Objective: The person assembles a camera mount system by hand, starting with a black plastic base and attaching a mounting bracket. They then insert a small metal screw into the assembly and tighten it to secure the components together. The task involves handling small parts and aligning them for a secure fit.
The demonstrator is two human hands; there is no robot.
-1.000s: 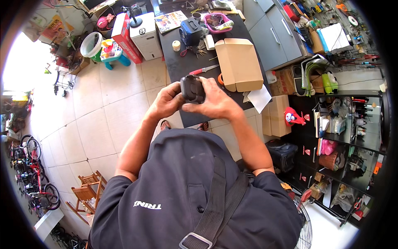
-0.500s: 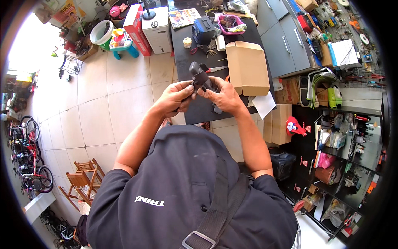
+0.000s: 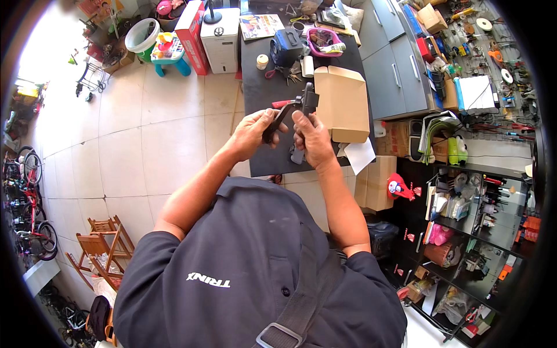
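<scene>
The person's 2 hands are raised over the near part of the black tabletop, with a black part held between them. The left hand has its fingers curled around the part's lower, arm-like end, which slants down toward the palm. The right hand is half closed, its thumb up against the part's thicker upper end; whether that end is a separate piece, I cannot tell. Just below the right hand shows a small grey piece; whether it is held or lies on the tabletop is unclear. The red handle of a knife shows just left of the part, the rest being hidden. To the right, an open cardboard box lies on the tabletop, with a white sheet at its near end reaching past the tabletop's edge. Farther off are a small jar, a blue case, keys near the case, a white roll, a magazine and a filled pink basket. On the floor left of the tabletop stand a white cabinet, a red carton and a teal stool.
</scene>
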